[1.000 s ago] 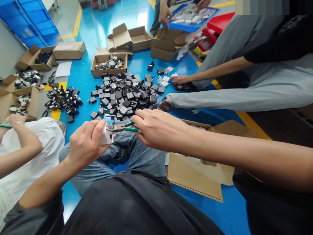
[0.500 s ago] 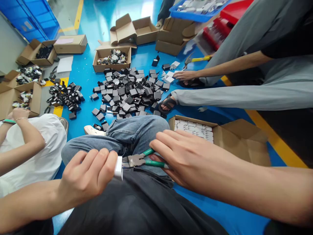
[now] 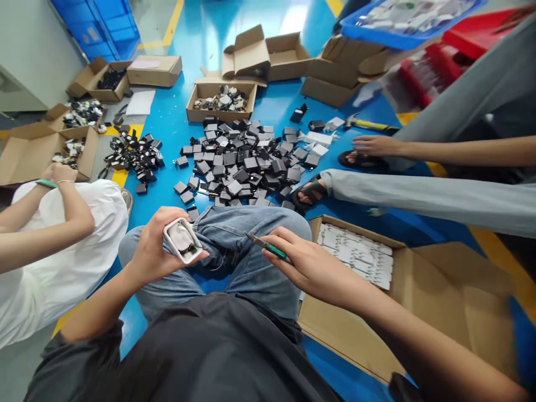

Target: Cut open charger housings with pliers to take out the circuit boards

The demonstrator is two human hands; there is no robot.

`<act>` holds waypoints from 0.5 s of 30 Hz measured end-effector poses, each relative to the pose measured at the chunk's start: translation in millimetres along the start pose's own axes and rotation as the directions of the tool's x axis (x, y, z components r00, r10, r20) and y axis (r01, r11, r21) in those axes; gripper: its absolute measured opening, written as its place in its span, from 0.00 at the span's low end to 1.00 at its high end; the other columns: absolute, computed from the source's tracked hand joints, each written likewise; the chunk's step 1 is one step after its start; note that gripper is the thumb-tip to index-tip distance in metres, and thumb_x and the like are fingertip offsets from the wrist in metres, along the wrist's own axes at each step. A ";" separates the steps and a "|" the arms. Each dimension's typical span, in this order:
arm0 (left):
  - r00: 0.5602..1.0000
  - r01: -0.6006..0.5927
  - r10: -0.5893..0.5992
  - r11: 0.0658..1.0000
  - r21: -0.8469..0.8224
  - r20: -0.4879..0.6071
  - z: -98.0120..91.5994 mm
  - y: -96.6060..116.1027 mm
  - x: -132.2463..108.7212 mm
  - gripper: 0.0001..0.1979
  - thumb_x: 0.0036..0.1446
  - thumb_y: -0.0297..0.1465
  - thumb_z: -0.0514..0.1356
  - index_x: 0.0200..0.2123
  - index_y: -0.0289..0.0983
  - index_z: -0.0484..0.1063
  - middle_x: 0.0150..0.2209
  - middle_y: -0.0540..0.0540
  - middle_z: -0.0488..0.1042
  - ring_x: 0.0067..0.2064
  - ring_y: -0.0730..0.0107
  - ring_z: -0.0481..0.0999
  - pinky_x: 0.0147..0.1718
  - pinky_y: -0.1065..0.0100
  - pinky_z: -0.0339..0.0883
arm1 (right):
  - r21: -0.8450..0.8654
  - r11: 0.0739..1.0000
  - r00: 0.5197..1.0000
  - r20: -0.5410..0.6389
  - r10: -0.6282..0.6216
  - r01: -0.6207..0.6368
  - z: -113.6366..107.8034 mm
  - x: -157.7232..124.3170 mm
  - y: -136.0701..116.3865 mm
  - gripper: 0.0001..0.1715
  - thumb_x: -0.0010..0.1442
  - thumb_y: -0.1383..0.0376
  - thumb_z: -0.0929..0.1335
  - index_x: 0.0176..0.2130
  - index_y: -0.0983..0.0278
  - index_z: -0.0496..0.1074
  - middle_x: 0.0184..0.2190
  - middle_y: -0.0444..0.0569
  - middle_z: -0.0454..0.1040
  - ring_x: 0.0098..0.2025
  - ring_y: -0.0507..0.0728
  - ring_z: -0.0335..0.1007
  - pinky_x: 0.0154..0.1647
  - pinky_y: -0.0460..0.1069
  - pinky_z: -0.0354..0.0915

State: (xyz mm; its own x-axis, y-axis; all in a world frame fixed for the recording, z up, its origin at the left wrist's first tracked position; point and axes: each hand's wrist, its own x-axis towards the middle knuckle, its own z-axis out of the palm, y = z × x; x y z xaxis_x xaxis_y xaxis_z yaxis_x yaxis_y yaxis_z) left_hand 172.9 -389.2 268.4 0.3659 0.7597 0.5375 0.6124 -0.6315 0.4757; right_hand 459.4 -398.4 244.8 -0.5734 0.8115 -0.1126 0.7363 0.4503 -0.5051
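Observation:
Above my lap, my left hand [image 3: 157, 243] grips a white rectangular plastic housing [image 3: 183, 241], its open end tilted up at me. Pale material and small dark parts show inside it. My right hand [image 3: 307, 262] is closed round green-handled pliers [image 3: 272, 248], whose metal jaws point left and stand apart from the housing. I cannot make out whether the jaws are parted. In front of my knees lies a heap of dark grey box-shaped housings [image 3: 240, 176]. By my right knee, an open carton [image 3: 400, 271] holds rows of white pieces [image 3: 355, 251].
A co-worker's hand [image 3: 372, 145] rests near a yellow-handled hammer [image 3: 371, 124] at right. Another person in white [image 3: 79, 234] sits at left beside cartons of parts [image 3: 86, 156]. A carton of small parts [image 3: 221, 114] stands behind the heap. A blue tray [image 3: 410, 39] is at back right.
The pliers have come away from the white housing and moved right. My left hand has turned the housing so its open end shows. The whole view has shifted slightly.

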 end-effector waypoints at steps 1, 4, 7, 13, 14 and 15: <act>1.000 -0.015 0.014 1.000 -0.026 -0.013 0.1 -2.1 0.1 0.30 0.47 0.42 0.69 0.49 0.43 0.60 0.41 0.46 0.71 0.44 0.62 0.74 0.45 0.58 0.71 | 0.015 1.000 1.000 0.011 0.013 -0.013 0.9 1.7 -0.3 0.19 0.69 0.57 0.56 0.46 0.63 0.69 0.41 0.52 0.71 0.36 0.55 0.71 0.35 0.50 0.67; 0.999 -0.012 0.009 0.999 -0.049 -0.051 -0.1 -8.3 -4.4 0.33 0.45 0.45 0.70 0.50 0.43 0.60 0.43 0.44 0.71 0.47 0.59 0.73 0.46 0.56 0.70 | 0.013 0.999 0.999 0.005 0.037 -0.037 2.9 6.0 3.3 0.18 0.69 0.57 0.56 0.43 0.63 0.69 0.40 0.51 0.73 0.34 0.55 0.73 0.32 0.49 0.66; 0.998 -0.009 0.004 0.997 -0.080 -0.064 3.4 -12.4 -8.1 0.34 0.44 0.47 0.70 0.50 0.44 0.59 0.43 0.44 0.71 0.47 0.59 0.73 0.45 0.56 0.71 | -0.003 0.999 0.999 0.028 0.038 -0.038 8.7 11.9 5.9 0.18 0.69 0.57 0.57 0.43 0.62 0.69 0.40 0.51 0.74 0.35 0.56 0.74 0.32 0.49 0.66; 0.998 0.013 -0.021 0.993 -0.120 -0.063 8.8 -14.5 -6.4 0.34 0.44 0.47 0.70 0.50 0.45 0.58 0.42 0.44 0.70 0.46 0.59 0.73 0.44 0.56 0.72 | 0.010 0.996 0.989 0.121 0.082 -0.084 26.2 22.7 17.7 0.19 0.69 0.57 0.56 0.43 0.64 0.70 0.41 0.52 0.75 0.40 0.57 0.74 0.38 0.50 0.65; 0.998 0.023 -0.030 0.993 -0.120 -0.059 9.2 -14.8 -5.7 0.34 0.44 0.48 0.69 0.49 0.45 0.58 0.42 0.45 0.70 0.47 0.59 0.73 0.44 0.56 0.71 | 0.012 0.995 0.988 0.121 0.097 -0.099 28.5 25.5 20.7 0.19 0.69 0.57 0.56 0.42 0.64 0.70 0.41 0.53 0.76 0.41 0.57 0.74 0.39 0.49 0.65; 0.998 0.027 -0.034 0.992 -0.122 -0.055 10.1 -15.5 -5.2 0.34 0.43 0.48 0.69 0.49 0.45 0.58 0.43 0.44 0.70 0.47 0.59 0.73 0.44 0.56 0.71 | 0.013 0.993 0.986 0.120 0.113 -0.116 30.4 29.6 23.5 0.20 0.69 0.57 0.56 0.42 0.64 0.70 0.40 0.53 0.76 0.41 0.57 0.74 0.38 0.49 0.64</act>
State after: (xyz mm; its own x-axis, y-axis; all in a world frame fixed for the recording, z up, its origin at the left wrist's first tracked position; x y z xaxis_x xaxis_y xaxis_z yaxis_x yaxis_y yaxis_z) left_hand 168.6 -381.8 251.2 0.3052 0.7713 0.5586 0.5323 -0.6246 0.5715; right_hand 448.9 -375.1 203.6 -0.5252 0.8067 -0.2710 0.7930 0.3484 -0.4998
